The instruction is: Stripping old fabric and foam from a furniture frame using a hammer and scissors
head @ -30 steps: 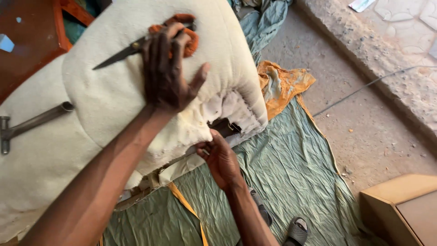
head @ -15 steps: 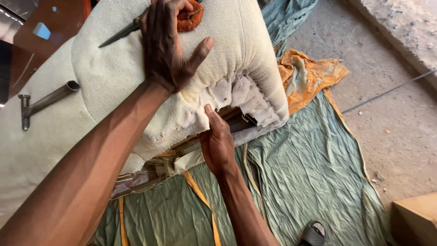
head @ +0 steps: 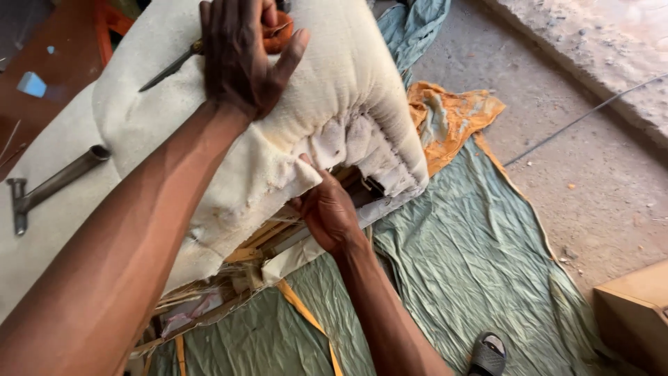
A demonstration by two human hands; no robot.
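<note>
My left hand (head: 240,59) lies flat with fingers spread on top of a thick cream padded cushion (head: 348,90). It rests over a pair of scissors (head: 174,66) whose orange handles show beside my fingers and whose blade points left. My right hand (head: 327,212) reaches under the cushion's lower edge and pinches the loose cream fabric (head: 285,184) there. Wooden slats and straw stuffing (head: 209,306) show beneath the cushion.
A metal hammer-like tool (head: 56,182) lies on the cream padding at left. A green cloth (head: 459,264) and an orange cloth (head: 456,118) cover the concrete floor. A sandal (head: 489,355) sits at the bottom, a wooden box (head: 634,313) at lower right, a thin cable (head: 577,122) at right.
My right hand has moved up under the cushion edge and taken hold of the fabric. The left hand has stayed pressed on top over the scissors. The view has shifted closer.
</note>
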